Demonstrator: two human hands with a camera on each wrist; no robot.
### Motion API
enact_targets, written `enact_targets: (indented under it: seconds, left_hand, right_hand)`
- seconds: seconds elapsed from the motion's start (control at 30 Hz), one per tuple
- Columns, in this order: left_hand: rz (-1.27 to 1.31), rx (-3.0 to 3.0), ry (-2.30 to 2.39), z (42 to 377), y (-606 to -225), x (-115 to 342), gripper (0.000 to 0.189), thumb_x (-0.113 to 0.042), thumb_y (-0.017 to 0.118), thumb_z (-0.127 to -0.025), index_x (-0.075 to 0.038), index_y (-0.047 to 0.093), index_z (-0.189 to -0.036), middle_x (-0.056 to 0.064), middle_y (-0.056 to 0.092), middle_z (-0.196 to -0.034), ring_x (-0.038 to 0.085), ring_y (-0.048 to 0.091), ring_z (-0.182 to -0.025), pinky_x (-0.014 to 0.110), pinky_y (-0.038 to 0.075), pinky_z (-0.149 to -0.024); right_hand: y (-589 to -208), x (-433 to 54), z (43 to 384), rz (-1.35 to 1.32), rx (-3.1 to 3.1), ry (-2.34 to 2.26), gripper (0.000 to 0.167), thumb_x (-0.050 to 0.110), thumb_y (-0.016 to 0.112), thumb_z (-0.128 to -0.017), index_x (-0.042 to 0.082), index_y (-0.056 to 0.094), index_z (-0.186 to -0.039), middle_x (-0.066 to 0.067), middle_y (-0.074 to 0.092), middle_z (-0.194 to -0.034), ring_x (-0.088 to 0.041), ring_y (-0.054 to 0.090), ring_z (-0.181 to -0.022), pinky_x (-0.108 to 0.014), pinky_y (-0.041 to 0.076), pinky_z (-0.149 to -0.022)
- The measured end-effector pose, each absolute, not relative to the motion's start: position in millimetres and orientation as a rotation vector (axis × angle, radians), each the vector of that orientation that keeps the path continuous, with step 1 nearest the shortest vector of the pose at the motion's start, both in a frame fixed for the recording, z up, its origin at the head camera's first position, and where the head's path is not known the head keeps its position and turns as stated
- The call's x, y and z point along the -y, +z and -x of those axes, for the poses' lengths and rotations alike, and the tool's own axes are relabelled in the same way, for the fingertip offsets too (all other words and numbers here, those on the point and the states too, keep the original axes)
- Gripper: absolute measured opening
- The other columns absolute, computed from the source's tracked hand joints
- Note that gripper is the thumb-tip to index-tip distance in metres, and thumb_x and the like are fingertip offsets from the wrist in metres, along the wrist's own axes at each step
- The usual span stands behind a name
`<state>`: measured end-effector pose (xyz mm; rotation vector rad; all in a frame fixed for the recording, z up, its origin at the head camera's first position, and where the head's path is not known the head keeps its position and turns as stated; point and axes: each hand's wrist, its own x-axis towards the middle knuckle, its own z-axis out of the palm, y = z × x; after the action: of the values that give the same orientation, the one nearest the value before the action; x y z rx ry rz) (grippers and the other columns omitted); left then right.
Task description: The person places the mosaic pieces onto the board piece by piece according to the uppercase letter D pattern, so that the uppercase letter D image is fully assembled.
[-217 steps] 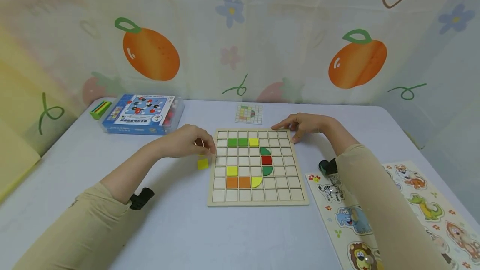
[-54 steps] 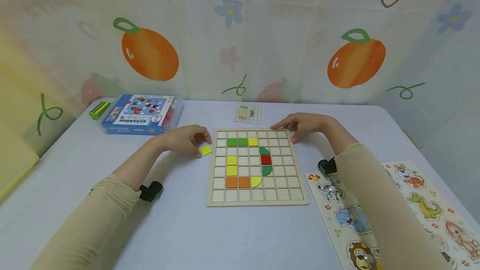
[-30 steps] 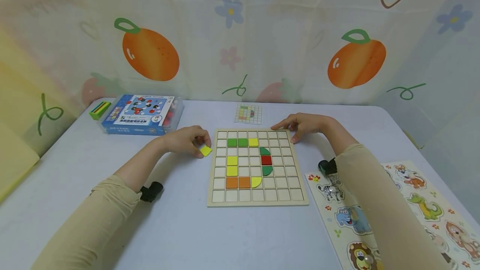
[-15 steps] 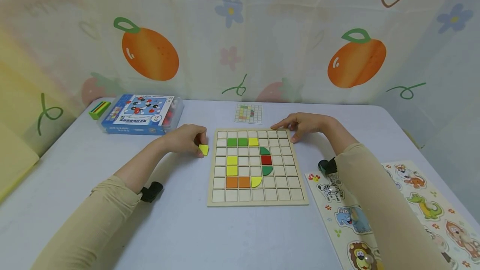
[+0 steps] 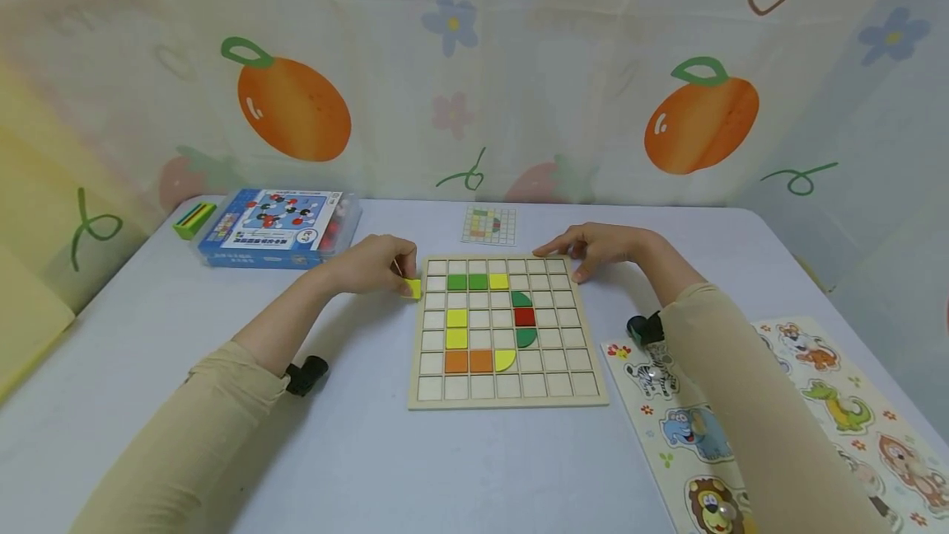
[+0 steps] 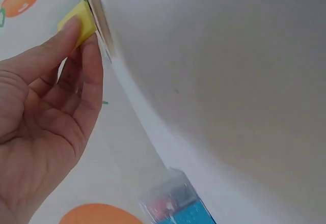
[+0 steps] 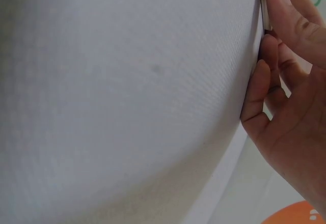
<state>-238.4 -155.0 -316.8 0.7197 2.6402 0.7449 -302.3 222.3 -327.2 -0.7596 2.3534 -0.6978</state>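
Observation:
In the head view, my left hand (image 5: pixel 374 264) pinches a yellow square tile (image 5: pixel 413 289) at the left edge of the wooden grid board (image 5: pixel 507 403). The left wrist view shows the yellow tile (image 6: pixel 86 23) between thumb and fingertips, close to the board's edge. My right hand (image 5: pixel 604 249) holds the board's far right corner, thumb on the side and forefinger along the far edge. Green, yellow, orange and red square tiles sit in the board's cells, along with green and yellow quarter-round ones. A small pattern card (image 5: pixel 488 225) lies beyond the board.
A boxed molecule model set (image 5: pixel 274 227) and a small green striped block (image 5: pixel 194 221) stand at the back left. An animal peg puzzle (image 5: pixel 693 427) lies on the right, partly under my right forearm. A printed curtain (image 5: pixel 489 72) hangs behind the white table (image 5: pixel 356 452).
A second yellow tile now sits on the board's left part, above the other one. My left hand picked up another yellow tile and moved right to the board's edge. My right hand stays put.

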Motion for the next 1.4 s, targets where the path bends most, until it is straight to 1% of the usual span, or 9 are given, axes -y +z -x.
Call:
enact_targets:
  seconds: [0.17, 0.3, 0.5, 0.63, 0.97, 1.13, 1.23, 1.4]
  left_hand:
    - [-0.686, -2.641, 0.824, 236, -312, 142, 0.014, -0.004, 0.075, -0.083, -0.006, 0.061, -0.085, 0.009, 0.066, -0.092, 0.02, 0.062, -0.089, 0.028, 0.051, -0.08]
    - [-0.674, -2.63, 0.895, 235, -314, 131, 0.015, -0.005, 0.076, -0.083, -0.006, 0.061, -0.084, 0.008, 0.066, -0.091, 0.019, 0.063, -0.088, 0.028, 0.052, -0.081]
    - [-0.659, -2.628, 0.926, 232, -319, 113, 0.013, -0.008, 0.076, -0.084, -0.007, 0.063, -0.084, 0.006, 0.067, -0.088, 0.017, 0.06, -0.083, 0.025, 0.048, -0.077]
    - [-0.619, -2.646, 0.923, 230, -320, 105, 0.012, -0.009, 0.077, -0.084, -0.007, 0.065, -0.084, 0.005, 0.066, -0.085, 0.017, 0.056, -0.08, 0.024, 0.046, -0.073]
    - [-0.617, -2.659, 0.872, 227, -326, 102, 0.012, -0.011, 0.077, -0.084, -0.009, 0.066, -0.081, 0.003, 0.065, -0.081, 0.016, 0.053, -0.078, 0.024, 0.042, -0.071]
    - [-0.612, -2.658, 0.869, 226, -329, 101, 0.01, -0.012, 0.076, -0.085, -0.009, 0.067, -0.082, 0.004, 0.066, -0.083, 0.016, 0.054, -0.08, 0.025, 0.043, -0.073]
    - [-0.629, -2.677, 0.858, 225, -330, 101, 0.009, -0.012, 0.076, -0.085, -0.009, 0.068, -0.081, 0.004, 0.07, -0.085, 0.015, 0.059, -0.081, 0.024, 0.046, -0.075]
    - [-0.677, -2.696, 0.844, 225, -332, 101, 0.007, -0.01, 0.075, -0.086, -0.009, 0.071, -0.08, 0.004, 0.074, -0.089, 0.016, 0.064, -0.085, 0.028, 0.051, -0.08]
  right_hand:
    - [-327, -220, 303, 0.68, -2.36, -0.7, 0.069, 0.009, 0.078, -0.076, 0.02, 0.056, -0.14, -0.014, 0.049, -0.126, -0.026, 0.041, -0.103, -0.033, 0.034, -0.083]
    - [-328, -220, 305, 0.657, -2.369, -0.69, 0.069, 0.006, 0.077, -0.077, 0.019, 0.055, -0.141, -0.014, 0.049, -0.127, -0.026, 0.041, -0.104, -0.033, 0.033, -0.083]
    - [-328, -220, 304, 0.673, -2.361, -0.694, 0.069, 0.007, 0.078, -0.077, 0.018, 0.055, -0.141, -0.014, 0.049, -0.125, -0.026, 0.04, -0.102, -0.033, 0.033, -0.083]
    - [-328, -220, 304, 0.675, -2.362, -0.693, 0.069, 0.007, 0.077, -0.077, 0.018, 0.055, -0.141, -0.014, 0.049, -0.126, -0.026, 0.041, -0.103, -0.033, 0.034, -0.083]
    - [-327, -219, 304, 0.664, -2.367, -0.678, 0.07, 0.006, 0.077, -0.076, 0.019, 0.055, -0.141, -0.014, 0.049, -0.127, -0.026, 0.041, -0.103, -0.032, 0.033, -0.084]
    - [-327, -221, 303, 0.681, -2.367, -0.663, 0.07, 0.006, 0.077, -0.076, 0.019, 0.054, -0.142, -0.015, 0.049, -0.126, -0.026, 0.041, -0.102, -0.033, 0.033, -0.083]
    - [-328, -221, 304, 0.667, -2.363, -0.675, 0.07, 0.007, 0.077, -0.076, 0.02, 0.055, -0.141, -0.014, 0.049, -0.126, -0.026, 0.041, -0.103, -0.033, 0.033, -0.083]
    - [-329, -222, 304, 0.662, -2.357, -0.689, 0.069, 0.008, 0.077, -0.077, 0.019, 0.055, -0.141, -0.014, 0.05, -0.125, -0.026, 0.041, -0.103, -0.033, 0.034, -0.083]
